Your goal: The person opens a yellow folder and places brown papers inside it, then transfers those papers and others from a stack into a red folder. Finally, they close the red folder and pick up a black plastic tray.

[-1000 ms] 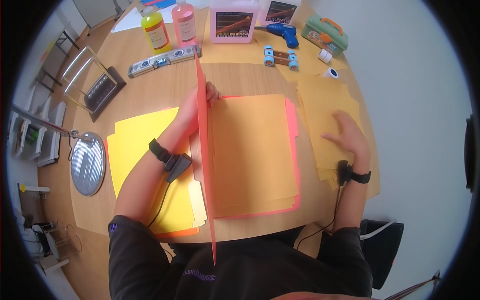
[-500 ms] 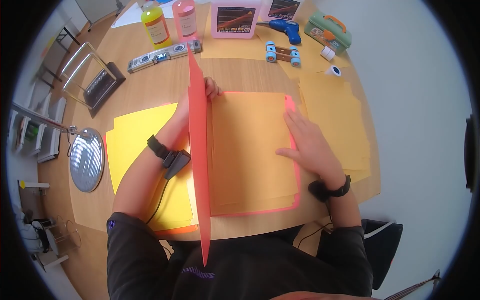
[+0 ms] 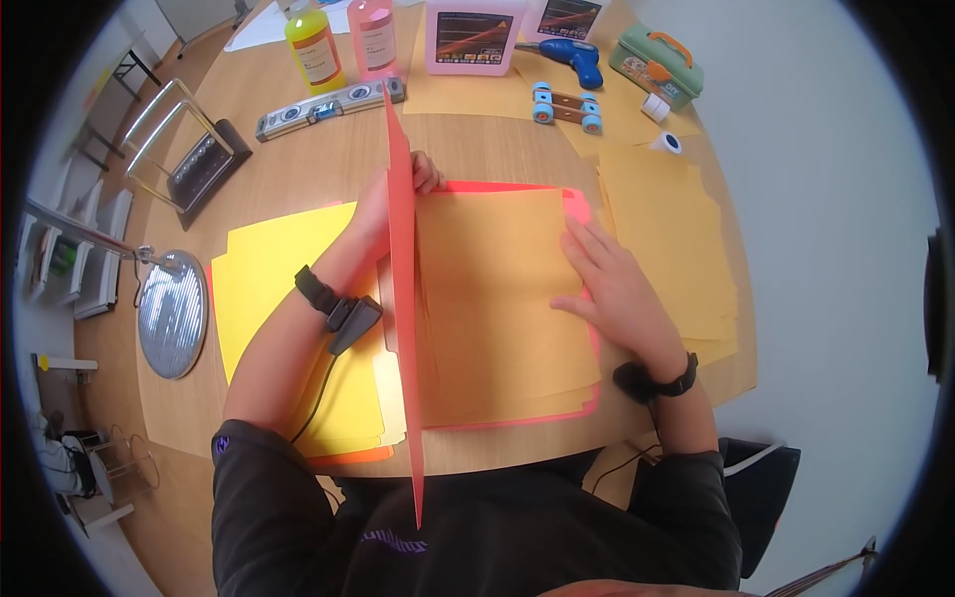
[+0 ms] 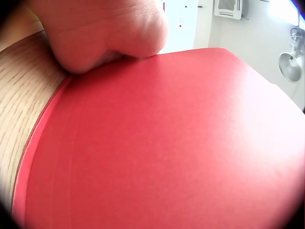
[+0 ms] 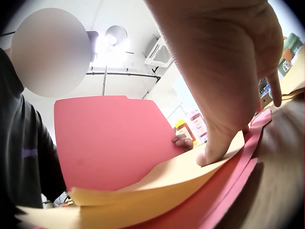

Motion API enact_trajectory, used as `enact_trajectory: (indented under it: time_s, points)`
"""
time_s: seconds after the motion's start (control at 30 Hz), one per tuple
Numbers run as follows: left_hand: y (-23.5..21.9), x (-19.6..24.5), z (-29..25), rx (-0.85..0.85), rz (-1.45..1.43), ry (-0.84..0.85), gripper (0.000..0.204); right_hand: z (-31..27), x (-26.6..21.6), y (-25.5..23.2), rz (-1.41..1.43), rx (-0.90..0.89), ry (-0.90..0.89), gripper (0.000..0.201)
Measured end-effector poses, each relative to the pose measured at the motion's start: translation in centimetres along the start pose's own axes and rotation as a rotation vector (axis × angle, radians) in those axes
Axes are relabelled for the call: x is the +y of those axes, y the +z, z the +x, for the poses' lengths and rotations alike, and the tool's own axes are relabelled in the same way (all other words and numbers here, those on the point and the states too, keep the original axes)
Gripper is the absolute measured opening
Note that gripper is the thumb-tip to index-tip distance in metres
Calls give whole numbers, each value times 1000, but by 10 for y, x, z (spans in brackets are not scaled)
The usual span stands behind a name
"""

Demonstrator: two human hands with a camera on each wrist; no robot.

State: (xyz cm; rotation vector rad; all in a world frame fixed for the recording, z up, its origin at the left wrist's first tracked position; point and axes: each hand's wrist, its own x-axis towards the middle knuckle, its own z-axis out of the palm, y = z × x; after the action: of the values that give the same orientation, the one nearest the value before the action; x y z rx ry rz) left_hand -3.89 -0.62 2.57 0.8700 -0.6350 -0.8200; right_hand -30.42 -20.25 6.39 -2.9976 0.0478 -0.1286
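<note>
A red file folder stands opened in front of me, its cover (image 3: 403,298) raised nearly upright. My left hand (image 3: 426,173) grips the cover's far edge, fingertips curled over to the right side; the left wrist view shows that hand (image 4: 105,33) at the red cardboard's top. On the folder's lower half lies a stack of manila sheets (image 3: 507,308), with red showing along its borders. My right hand (image 3: 622,294) rests on the stack's right edge, fingers extended. In the right wrist view its thumb (image 5: 214,150) presses on the top manila sheet.
Yellow folders (image 3: 288,289) lie left under my forearm, more manila pieces (image 3: 667,249) at right. Along the back stand a spirit level (image 3: 328,107), bottles (image 3: 316,55), a jug (image 3: 468,40), a blue tool (image 3: 567,62), a toy car chassis (image 3: 567,107) and a green box (image 3: 657,65).
My right hand has come left from the manila pile onto the stack's right edge in the folder. The raised cover swayed slightly left and back, the left hand staying at its edge.
</note>
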Motion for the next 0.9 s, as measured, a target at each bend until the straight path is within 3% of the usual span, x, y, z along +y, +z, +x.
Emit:
enact_trajectory:
  time_s: [0.13,0.33,0.4,0.5,0.73,0.9]
  points:
    - [-1,-3,1,79,-18,-51,41,0,1,0,28,3,-2,72]
    - [-27,-21,12,-156,-23,119,45,1,1,-2,136,-13,-116,49]
    - [-22,-17,11,-24,-27,-5,45,1,0,-1,158,25,-100,41]
    - [-8,-6,5,42,31,-13,42,2,-1,-2,209,36,-76,34]
    - [-13,-9,6,53,55,-14,39,2,2,2,291,133,-57,25]
    - [-10,-6,8,36,65,-34,43,6,8,-2,465,210,110,24]
